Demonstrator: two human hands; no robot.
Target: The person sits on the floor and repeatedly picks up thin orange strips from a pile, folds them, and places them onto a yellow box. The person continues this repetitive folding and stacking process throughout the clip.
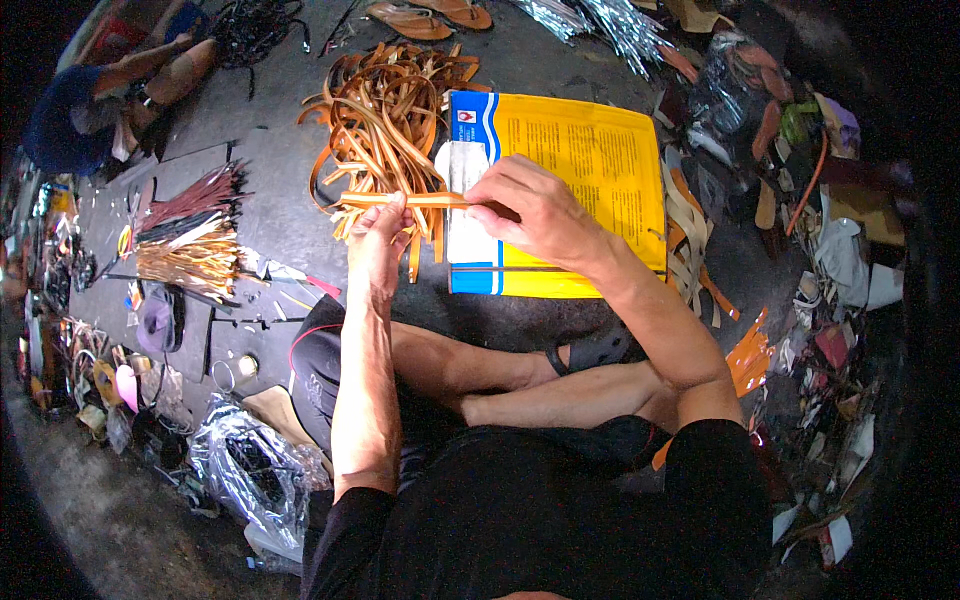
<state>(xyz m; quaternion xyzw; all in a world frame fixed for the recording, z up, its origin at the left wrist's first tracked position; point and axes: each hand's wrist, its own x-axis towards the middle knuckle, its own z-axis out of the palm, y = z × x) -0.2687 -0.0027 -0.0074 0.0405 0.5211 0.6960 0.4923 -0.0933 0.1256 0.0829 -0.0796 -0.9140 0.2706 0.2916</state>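
Observation:
A tan leather-like strap is stretched level between my two hands. My left hand pinches its left part between thumb and fingers. With thumb and forefinger, my right hand grips the right end, above a flat yellow and blue printed sheet. Just beyond my left hand lies a tangled heap of similar tan and brown straps, with some strap ends hanging beneath the held one. A white patch covers part of the sheet's left side. My right fingers partly hide the strap's end.
Sorted bundles of dark red, black and tan strips lie to the left. Sandals and silvery strips are at the far side. Pale straps and scraps line the right. A clear plastic bag sits near left; another person sits far left.

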